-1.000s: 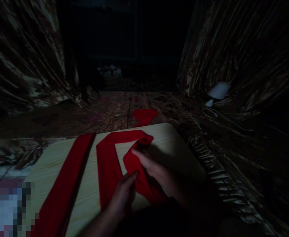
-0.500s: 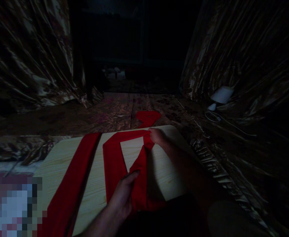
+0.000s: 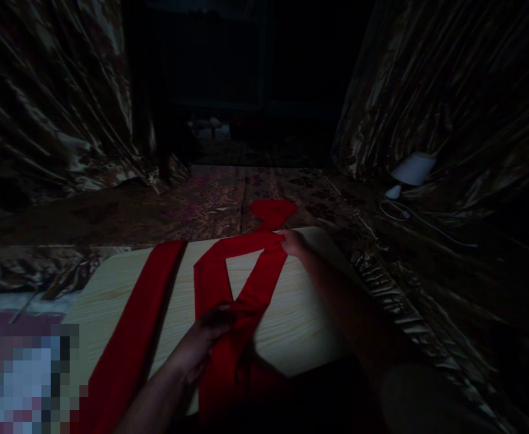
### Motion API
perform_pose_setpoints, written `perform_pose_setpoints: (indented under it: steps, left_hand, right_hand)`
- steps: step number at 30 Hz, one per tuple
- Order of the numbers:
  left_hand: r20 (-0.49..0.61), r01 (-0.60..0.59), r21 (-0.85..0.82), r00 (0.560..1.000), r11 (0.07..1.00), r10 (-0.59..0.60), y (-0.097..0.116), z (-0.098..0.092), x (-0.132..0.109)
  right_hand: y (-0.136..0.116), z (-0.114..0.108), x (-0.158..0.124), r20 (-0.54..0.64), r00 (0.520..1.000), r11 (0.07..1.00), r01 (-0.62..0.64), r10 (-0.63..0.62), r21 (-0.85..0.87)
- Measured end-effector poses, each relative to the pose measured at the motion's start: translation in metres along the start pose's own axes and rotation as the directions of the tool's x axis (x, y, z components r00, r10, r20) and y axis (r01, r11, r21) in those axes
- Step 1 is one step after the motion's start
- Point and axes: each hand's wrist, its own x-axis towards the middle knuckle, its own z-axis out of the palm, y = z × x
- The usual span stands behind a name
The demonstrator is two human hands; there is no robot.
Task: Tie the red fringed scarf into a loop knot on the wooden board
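Observation:
A long red strip of cloth [image 3: 213, 280] lies looped on a pale wooden tabletop [image 3: 174, 313]. My right hand [image 3: 293, 242] pinches its far right corner near the table's back edge. Closer to me, my left hand [image 3: 205, 337] grips the strip where two lengths cross, fingers wrapped over the fabric. The near end drops into shadow at my lap. Past the back edge, a red cloth loop [image 3: 273, 209] rests on a patterned cover, seemingly part of the same strip. To the left, another red length [image 3: 135, 328] runs straight across the table.
Behind the table spreads a patterned cloth cover [image 3: 214, 193]. A small white lamp [image 3: 413, 169] with a loose cord [image 3: 431, 229] lies tilted at the right. Heavy patterned curtains [image 3: 56, 90] hang on both sides. The lower left corner is pixelated, and the room is very dark.
My left hand has moved left and slightly toward me with the cloth, drawing the right side of the loop into a straighter diagonal. My right hand has shifted slightly right, still pinching the corner.

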Motion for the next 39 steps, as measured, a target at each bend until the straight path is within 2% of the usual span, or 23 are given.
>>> perform_pose_setpoints:
  steps: [2,5,8,11,13,16,18,21,24,25,26,28,31,33,37,39]
  left_hand:
    - [0.02,-0.009,0.017,1.0,1.0,0.009,-0.005,-0.002,0.001]
    - [-0.013,-0.033,0.049,0.999,0.998,0.034,-0.008,-0.001,0.003]
    - [-0.05,-0.033,0.068,0.998,0.997,0.037,-0.009,0.001,0.003]
    - [-0.011,-0.034,0.066,0.999,0.997,0.034,-0.009,0.001,0.004]
    - [0.013,-0.034,0.075,0.999,0.997,0.033,-0.008,-0.001,0.004]
    - [0.018,-0.033,0.073,0.999,0.997,0.031,-0.009,-0.003,0.006]
    - [0.022,-0.044,0.067,0.999,0.997,0.043,-0.01,-0.004,0.007]
    - [0.026,-0.071,0.05,0.997,0.996,0.069,-0.012,-0.004,0.008]
    - [0.018,-0.095,0.038,0.995,0.995,0.095,-0.014,-0.004,0.008]
    - [0.016,-0.103,0.042,0.995,0.994,0.103,-0.014,-0.004,0.009]
    - [0.01,-0.115,0.05,0.993,0.992,0.115,-0.015,-0.004,0.01]
    - [-0.015,-0.146,0.073,0.989,0.987,0.148,-0.017,-0.002,0.011]
    - [-0.058,-0.208,0.144,0.974,0.967,0.218,-0.021,0.0,0.013]
    - [-0.065,-0.253,0.185,0.961,0.95,0.268,-0.025,0.0,0.013]
    - [-0.096,-0.319,0.231,0.933,0.919,0.347,-0.03,0.001,0.014]
    - [-0.103,-0.331,0.272,0.923,0.904,0.37,-0.03,0.002,0.015]
  right_hand:
    - [0.001,-0.002,-0.001,0.016,1.0,0.998,0.025,-0.025,-0.05]
    - [0.003,-0.006,-0.004,0.034,0.998,0.982,0.064,-0.059,-0.178]
    - [0.003,-0.009,-0.006,0.008,1.0,0.953,0.016,-0.015,-0.304]
    - [0.001,-0.012,-0.01,0.01,1.0,0.891,0.024,-0.021,-0.454]
    - [-0.004,-0.013,-0.017,0.0,0.995,0.823,0.086,-0.103,-0.562]
    - [-0.016,-0.009,-0.042,-0.054,0.959,0.748,0.182,-0.279,-0.638]
    - [-0.023,-0.004,-0.071,-0.031,0.948,0.775,0.24,-0.317,-0.584]
    - [-0.027,0.004,-0.129,0.177,0.951,0.886,0.303,-0.255,-0.351]
    - [-0.029,0.009,-0.195,0.389,0.894,0.951,0.287,-0.223,-0.114]
    - [-0.03,0.012,-0.215,0.466,0.857,0.958,0.28,-0.22,-0.063]
    - [-0.033,0.015,-0.233,0.495,0.841,0.962,0.272,-0.22,-0.036]
    - [-0.038,0.023,-0.261,0.456,0.857,0.958,0.284,-0.238,-0.033]
    - [-0.045,0.042,-0.281,0.299,0.911,0.951,0.308,-0.284,-0.035]
    - [-0.048,0.054,-0.285,0.258,0.933,0.967,0.253,-0.251,0.027]
    - [-0.05,0.072,-0.284,0.27,0.951,0.974,0.097,-0.152,0.206]
    - [-0.05,0.078,-0.282,0.239,0.964,0.974,0.064,-0.116,0.215]
